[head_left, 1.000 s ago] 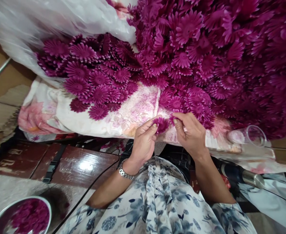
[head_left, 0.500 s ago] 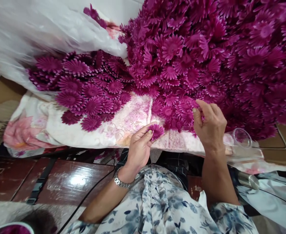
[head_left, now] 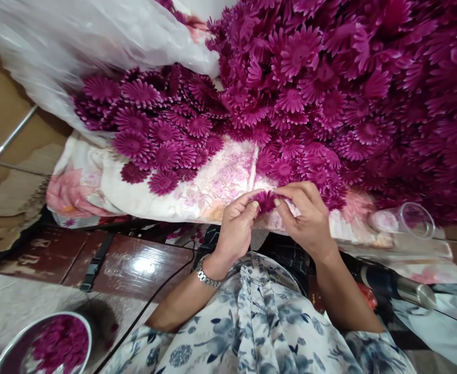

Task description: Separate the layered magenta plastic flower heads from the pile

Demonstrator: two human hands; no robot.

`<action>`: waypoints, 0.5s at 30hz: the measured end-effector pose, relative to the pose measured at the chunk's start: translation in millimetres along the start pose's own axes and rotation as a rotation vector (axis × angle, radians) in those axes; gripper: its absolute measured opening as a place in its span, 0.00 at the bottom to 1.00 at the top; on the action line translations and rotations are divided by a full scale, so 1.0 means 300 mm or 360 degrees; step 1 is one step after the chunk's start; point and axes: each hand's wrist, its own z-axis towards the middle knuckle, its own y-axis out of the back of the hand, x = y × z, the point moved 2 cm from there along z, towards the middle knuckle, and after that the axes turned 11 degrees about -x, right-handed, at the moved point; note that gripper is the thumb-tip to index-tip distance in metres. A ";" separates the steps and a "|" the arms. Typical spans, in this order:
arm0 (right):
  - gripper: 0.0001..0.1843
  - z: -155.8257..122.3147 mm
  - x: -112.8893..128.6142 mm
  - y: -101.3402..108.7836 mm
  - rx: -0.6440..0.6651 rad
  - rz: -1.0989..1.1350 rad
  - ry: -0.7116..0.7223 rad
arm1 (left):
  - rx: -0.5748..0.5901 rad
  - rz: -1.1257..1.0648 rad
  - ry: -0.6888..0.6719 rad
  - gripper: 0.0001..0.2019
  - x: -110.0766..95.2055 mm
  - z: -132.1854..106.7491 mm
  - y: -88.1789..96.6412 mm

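Between my two hands is a purple artificial flower head [head_left: 266, 201], held above the front edge of the cloth. My left hand [head_left: 238, 221], with a metal watch [head_left: 208, 274] on its wrist, pinches the flower's left side. My right hand [head_left: 306, 215] has its thumb and forefinger closed on the right side of the same flower. Just beyond my hands, a large heap of matching flower heads [head_left: 306, 104] rises to the right. To the left lie neater stacks of flower heads [head_left: 162, 130].
Floral cloth [head_left: 135, 197] covers the work surface, with a white plastic bag [head_left: 107, 41] at its back left. A clear plastic cup [head_left: 417, 221] lies on its side at the right. On the floor at lower left stands a bowl [head_left: 89, 337] of purple pieces.
My right hand has come left from the edge of the heap to the flower and now grips its right side. My left hand keeps its pinch. The view has shifted.
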 end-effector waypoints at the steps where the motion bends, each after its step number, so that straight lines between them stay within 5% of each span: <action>1: 0.10 0.001 -0.001 0.007 -0.0002 0.0002 -0.0036 | -0.0010 0.0030 -0.0043 0.11 -0.001 -0.002 0.002; 6: 0.10 -0.009 0.005 0.004 0.0194 0.0248 -0.0197 | 0.0124 0.0116 -0.0122 0.11 0.009 -0.013 0.006; 15: 0.06 -0.053 -0.004 0.001 0.0005 0.0587 -0.0749 | 0.0396 0.0211 -0.0145 0.12 0.002 -0.020 0.019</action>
